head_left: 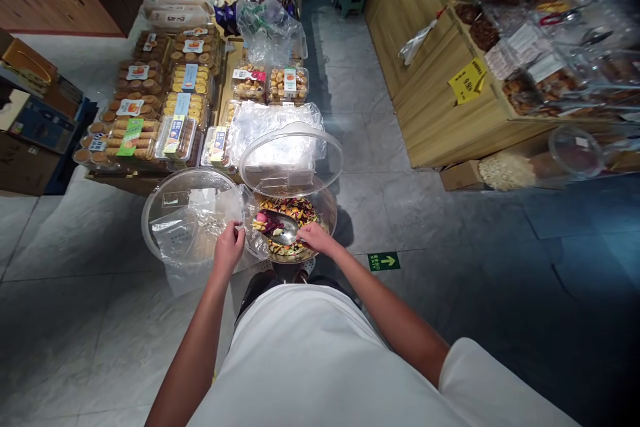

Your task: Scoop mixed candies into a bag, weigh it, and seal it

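Setting: grey tiled shop floor [450, 267], with a low display table [150, 177] of boxed pastries [150, 90] ahead and a wooden counter [430, 93] of goods to the right.
Left hand: the left hand [229, 247] reaches forward with the arm nearly straight, fingers pinched shut on the rim of a clear plastic bag [200, 230] that lies over a closed round clear container [175, 213].
Right hand: the right hand [315, 237] is curled closed round the handle of a metal scoop [280, 225], forearm angled in from the right.
Scoop: its bowl carries some mixed dried pieces and sits over the open bowl [327, 210] of colourful dried fruit chips [293, 210].
Lid: a clear lid [290, 157] stands tilted open behind the bowl.
Hard to make out: the scoop's handle is hidden in the fist; the labels are too small to read; the goods at far right are blurred.
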### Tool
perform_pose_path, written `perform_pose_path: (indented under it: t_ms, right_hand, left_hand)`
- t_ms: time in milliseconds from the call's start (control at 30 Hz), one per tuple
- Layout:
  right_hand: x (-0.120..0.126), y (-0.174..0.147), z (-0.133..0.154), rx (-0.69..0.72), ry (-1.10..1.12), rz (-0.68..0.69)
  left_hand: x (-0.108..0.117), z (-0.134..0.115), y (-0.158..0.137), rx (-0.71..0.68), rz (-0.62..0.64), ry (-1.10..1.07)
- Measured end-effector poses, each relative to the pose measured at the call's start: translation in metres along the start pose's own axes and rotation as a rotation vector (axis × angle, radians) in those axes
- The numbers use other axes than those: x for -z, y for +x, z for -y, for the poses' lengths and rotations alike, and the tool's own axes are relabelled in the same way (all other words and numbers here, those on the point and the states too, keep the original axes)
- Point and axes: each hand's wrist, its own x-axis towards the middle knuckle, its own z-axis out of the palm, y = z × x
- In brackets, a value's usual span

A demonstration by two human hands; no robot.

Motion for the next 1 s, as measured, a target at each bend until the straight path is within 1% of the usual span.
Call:
perform_pose_path:
  t_ms: [100,200,300,433,533,633,767,867,933,1000]
  right_hand:
    - [-0.009,-0.008,0.030,0.013,-0.088,0.025]
    - [-0.020,-0.006,0.055,0.067,-0.267,0.018]
    - [-0.035,0.001,0.077,0.110,-0.470,0.040]
    - [-0.057,0.004,0.101,0.183,-0.767,0.045]
    - [-0.068,0.000,0.111,0.198,-0.890,-0.001]
    - [-0.072,-0.006,0.113,0.197,-0.880,-0.063]
    - [-0.062,-0.011,0.107,0.174,-0.729,-0.135]
    - [-0.042,-0.018,0.097,0.139,-0.550,-0.174]
    - [-0.022,-0.026,0.088,0.090,-0.419,-0.177]
    - [0.001,-0.036,0.076,0.071,-0.301,-0.187]
  left_hand:
    - [0.010,-0.018,-0.010,-0.028,-0.016,0.017]
    - [0.016,-0.037,-0.019,-0.078,0.003,0.015]
    - [0.016,-0.052,-0.025,-0.132,0.041,-0.023]
    - [0.013,-0.063,-0.026,-0.166,0.052,-0.079]
    - [0.015,-0.063,-0.024,-0.148,0.019,-0.106]
    - [0.021,-0.057,-0.022,-0.140,-0.021,-0.104]
    - [0.029,-0.047,-0.017,-0.122,-0.077,-0.057]
    - [0.035,-0.041,-0.013,-0.094,-0.119,-0.038]
    - [0.039,-0.038,-0.011,-0.074,-0.133,-0.035]
    - [0.044,-0.032,-0.009,-0.055,-0.151,-0.030]
